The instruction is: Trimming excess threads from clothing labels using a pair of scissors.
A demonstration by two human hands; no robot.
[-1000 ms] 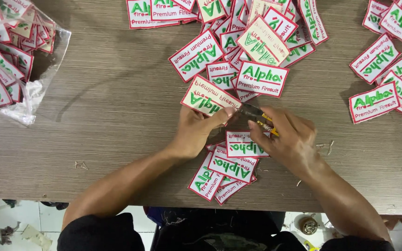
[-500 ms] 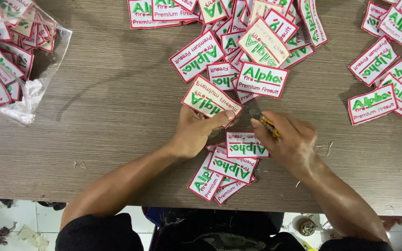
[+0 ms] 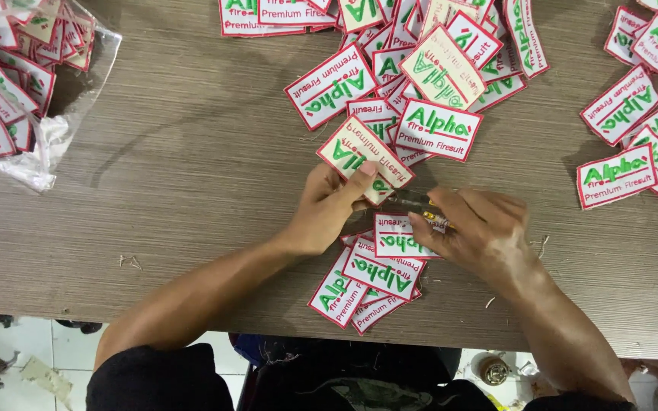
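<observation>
Left hand (image 3: 327,207): pinches embroidered patch (image 3: 365,160).
Right hand (image 3: 481,230): grips thread snips (image 3: 414,201).
Risk: blades may nick the patch border if it tilts.

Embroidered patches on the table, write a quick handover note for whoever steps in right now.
Left hand pinches one embroidered patch by its edge.
Right hand holds small thread snips at that patch's edge.
Small stack of patches lies under the hands; large loose pile beyond; more patches in a clear plastic bag, far left.
Thread scraps beside the right hand.
</observation>
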